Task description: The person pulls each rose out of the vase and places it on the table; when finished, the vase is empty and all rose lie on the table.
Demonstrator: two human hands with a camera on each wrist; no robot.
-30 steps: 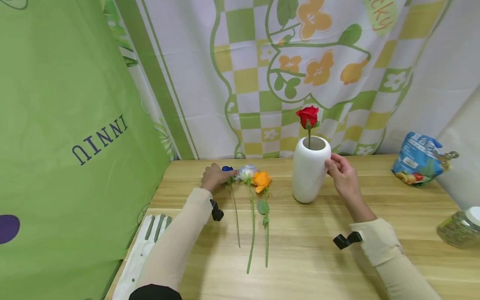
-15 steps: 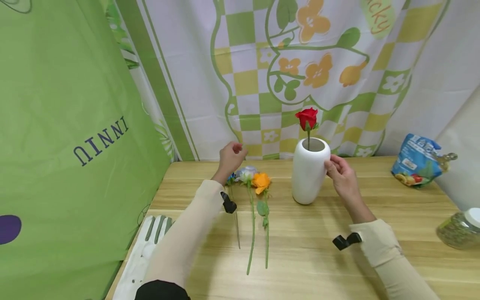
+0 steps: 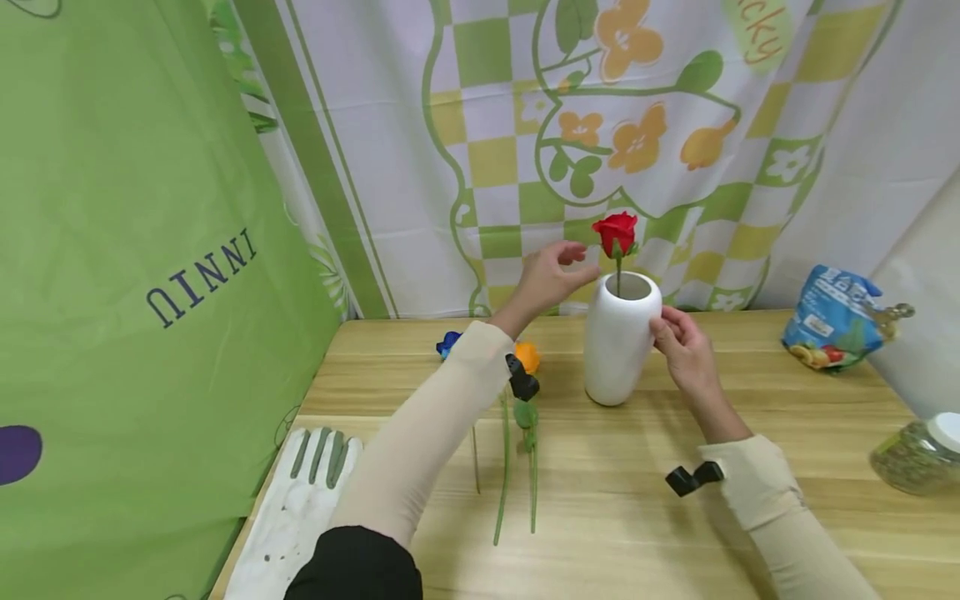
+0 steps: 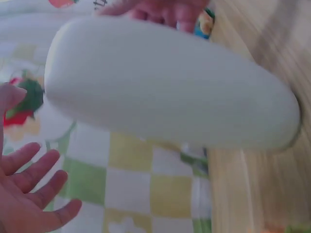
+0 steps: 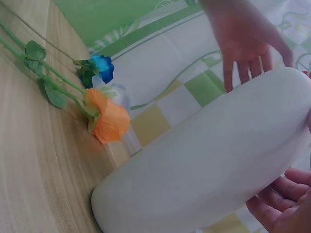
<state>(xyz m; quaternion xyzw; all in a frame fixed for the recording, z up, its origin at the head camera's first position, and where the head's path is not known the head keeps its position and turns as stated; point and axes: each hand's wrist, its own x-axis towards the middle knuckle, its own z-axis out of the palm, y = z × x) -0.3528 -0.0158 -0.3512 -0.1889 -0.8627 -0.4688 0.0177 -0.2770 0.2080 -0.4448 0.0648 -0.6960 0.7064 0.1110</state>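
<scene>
A white vase (image 3: pixel 621 350) stands on the table with a single red rose (image 3: pixel 618 233) rising from its mouth. Gripping the vase's right side, my right hand (image 3: pixel 688 354) has its thumb in front and its fingers behind. My left hand (image 3: pixel 551 275) is in the air at the left of the vase's rim, fingers spread, holding nothing; in the left wrist view its palm (image 4: pixel 24 199) shows bare. On the table left of the vase lie a blue rose (image 3: pixel 448 343), an orange rose (image 3: pixel 528 357) and a pale flower (image 5: pixel 121 94), which my left sleeve hides in the head view.
Behind the wooden table (image 3: pixel 600 508) hangs a patterned curtain (image 3: pixel 495 200), and a green cloth (image 3: pixel 150 400) covers the left side. A blue bag (image 3: pixel 832 325) and a white-lidded jar (image 3: pixel 915 460) stand at the right. A white item with grey-green bars (image 3: pixel 288 517) lies front left.
My left hand has left the blue rose, risen and moved right to the vase's rim. The right hand, the vase and the flowers stay where they were.
</scene>
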